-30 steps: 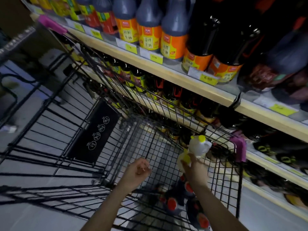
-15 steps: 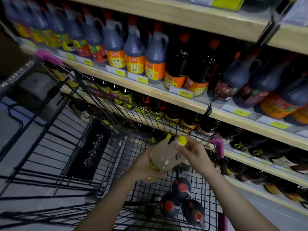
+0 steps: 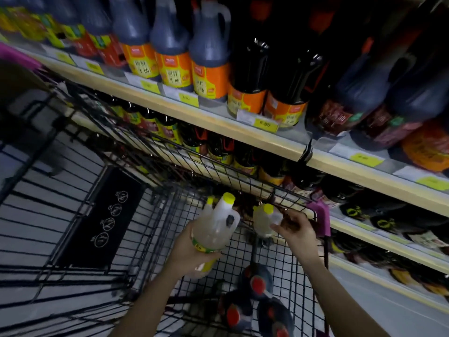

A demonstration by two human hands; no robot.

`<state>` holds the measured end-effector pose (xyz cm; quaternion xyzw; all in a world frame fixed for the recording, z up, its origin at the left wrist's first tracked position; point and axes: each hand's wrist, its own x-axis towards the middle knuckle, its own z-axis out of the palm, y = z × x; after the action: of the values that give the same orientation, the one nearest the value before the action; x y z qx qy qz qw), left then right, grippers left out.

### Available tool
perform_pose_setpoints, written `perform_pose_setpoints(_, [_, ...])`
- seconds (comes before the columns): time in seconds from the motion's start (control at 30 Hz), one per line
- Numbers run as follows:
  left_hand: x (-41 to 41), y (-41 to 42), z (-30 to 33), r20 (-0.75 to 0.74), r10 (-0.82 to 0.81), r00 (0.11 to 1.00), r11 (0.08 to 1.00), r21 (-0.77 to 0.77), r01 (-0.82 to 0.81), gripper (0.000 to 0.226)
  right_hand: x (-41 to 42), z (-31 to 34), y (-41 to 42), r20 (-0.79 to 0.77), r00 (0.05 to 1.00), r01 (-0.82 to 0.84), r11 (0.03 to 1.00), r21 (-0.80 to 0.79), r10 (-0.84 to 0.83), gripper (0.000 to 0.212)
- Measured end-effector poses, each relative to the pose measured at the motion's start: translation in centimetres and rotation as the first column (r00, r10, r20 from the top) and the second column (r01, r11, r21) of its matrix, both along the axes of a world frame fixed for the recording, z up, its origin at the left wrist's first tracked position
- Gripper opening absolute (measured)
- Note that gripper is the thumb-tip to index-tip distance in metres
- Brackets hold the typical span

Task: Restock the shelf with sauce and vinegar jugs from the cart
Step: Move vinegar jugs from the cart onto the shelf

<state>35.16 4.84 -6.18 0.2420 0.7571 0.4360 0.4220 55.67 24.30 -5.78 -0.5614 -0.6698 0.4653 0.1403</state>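
Pale vinegar jugs, one [image 3: 213, 227] gripped in my left hand [image 3: 192, 254], another [image 3: 263, 221] in my right fingers [image 3: 279, 228], above the cart [image 3: 155, 215]; next, finding shelf [image 3: 243, 135] space.

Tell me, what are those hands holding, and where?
The left hand grips a pale vinegar jug round its base. The right hand holds a second jug by its handle side.

Pale yellow-capped plastic jug [image 3: 263, 221]: lower body hidden behind right hand [image 3: 297, 231]. Dark red-capped jugs [image 3: 255, 310] in black wire cart [image 3: 136, 166]: labels unreadable. Shelf price tags [image 3: 188, 99] blurred.
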Motion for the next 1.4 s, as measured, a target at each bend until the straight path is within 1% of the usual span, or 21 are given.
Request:
perform_pose_setpoints(0.1, [-0.1,-0.1,-2.6,0.0,0.043,0.999,0.997,-0.06,-0.043,0.078,-1.6,-3.7,1.2,0.015,0.997,-0.081,0.996,-0.041,0.082,0.054])
perform_pose_setpoints(0.17, [0.1,0.2,-3.7,0.019,0.072,0.997,0.994,-0.08,-0.07,0.076,-3.0,-4.8,1.6,-0.004,0.996,-0.094,0.995,-0.038,0.094,0.048])
perform_pose_setpoints(0.23, [0.4,0.3,-4.5,0.031,0.095,0.995,0.992,-0.091,-0.091,0.074,-4.2,-5.4,1.9,0.028,0.99,-0.139,0.989,0.046,0.138,0.038])
perform_pose_setpoints(0.3, [0.5,0.3,-4.8,0.036,0.105,0.994,0.991,-0.088,-0.101,0.073,-4.3,-5.6,2.2,0.078,0.973,-0.227,0.959,0.169,0.216,0.034])
perform_pose_setpoints(0.37, [0.6,0.2,-4.4,0.033,0.123,0.992,0.988,-0.093,-0.12,0.074,-3.8,-5.7,2.5,0.122,0.963,-0.264,0.938,0.225,0.242,0.025])
perform_pose_setpoints(0.4, [0.6,0.1,-4.1,0.033,0.132,0.991,0.987,-0.1,-0.128,0.075,-3.5,-5.1,2.5,0.121,0.967,-0.245,0.945,0.215,0.223,0.014])
perform_pose_setpoints(0.43, [0.5,0.2,-3.5,0.034,0.138,0.99,0.986,-0.099,-0.134,0.075,-3.2,-4.4,2.5,0.095,0.977,-0.21,0.953,0.217,0.193,0.017])
perform_pose_setpoints(0.5, [0.3,0.2,-2.1,0.034,0.131,0.991,0.988,-0.083,-0.128,0.075,-2.7,-2.5,2.0,0.03,0.983,-0.18,0.945,0.272,0.179,0.054])
perform_pose_setpoints(0.53, [0.2,0.3,-1.3,0.029,0.12,0.992,0.99,-0.076,-0.118,0.074,-2.5,-1.1,1.7,-0.001,0.98,-0.191,0.95,0.247,0.197,0.061])
perform_pose_setpoints(0.57, [0.2,0.4,-0.2,0.031,0.118,0.993,0.991,-0.069,-0.116,0.075,-2.1,0.0,1.3,-0.024,0.98,-0.184,0.946,0.268,0.198,0.063])
perform_pose_setpoints(0.63, [0.3,0.4,1.9,0.034,0.117,0.993,0.992,-0.057,-0.115,0.076,-1.5,3.2,0.1,-0.073,0.988,-0.114,0.968,0.222,0.133,0.06])
perform_pose_setpoints(0.7, [0.4,0.3,4.1,0.034,0.09,0.995,0.996,-0.032,-0.088,0.076,-0.4,5.5,-1.0,-0.135,0.99,-0.028,0.991,0.134,0.046,0.056])
perform_pose_setpoints(0.77, [0.7,-0.1,5.9,0.035,0.049,0.998,0.999,-0.006,-0.048,0.077,0.9,8.2,-2.4,-0.251,0.966,0.058,0.998,-0.007,-0.058,0.051])
perform_pose_setpoints(0.83, [1.1,-0.6,7.6,0.033,0.005,0.999,1.0,0.025,-0.006,0.077,1.8,10.7,-4.1,-0.356,0.916,0.164,0.982,-0.092,-0.186,0.044])
perform_pose_setpoints(0.9, [1.5,-1.2,8.8,0.022,-0.049,0.999,0.997,0.054,0.047,0.077,2.4,12.9,-6.0,-0.435,0.829,0.309,0.936,-0.167,-0.351,0.027])
perform_pose_setpoints(0.97, [2.2,-1.6,10.0,0.005,-0.139,0.99,0.988,0.072,0.138,0.087,3.0,14.6,-8.0,-0.488,0.742,0.392,0.888,-0.24,-0.46,0.02])
perform_pose_setpoints(1.0, [2.5,-1.8,10.3,-0.008,-0.17,0.985,0.982,0.083,0.17,0.088,3.6,15.2,-9.1,-0.512,0.714,0.403,0.878,-0.258,-0.478,0.019])
perform_pose_setpoints(1.07, [3.8,-2.2,11.2,-0.006,-0.195,0.981,0.974,0.118,0.195,0.079,5.1,16.6,-11.5,-0.561,0.664,0.427,0.867,-0.257,-0.493,0.018])
perform_pose_setpoints(1.13, [5.5,-2.4,12.1,-0.004,-0.253,0.967,0.957,0.142,0.251,0.08,7.0,17.5,-13.7,-0.583,0.62,0.469,0.844,-0.259,-0.524,0.018])
perform_pose_setpoints(1.27, [9.7,-2.6,12.9,-0.009,-0.381,0.925,0.913,0.152,0.378,0.078,11.7,18.4,-17.6,-0.564,0.542,0.599,0.757,-0.26,-0.623,0.018])
perform_pose_setpoints(1.4, [15.0,-2.0,13.8,-0.019,-0.515,0.857,0.847,0.142,0.512,0.086,18.0,18.6,-20.4,-0.541,0.453,0.699,0.659,-0.278,-0.708,0.015])
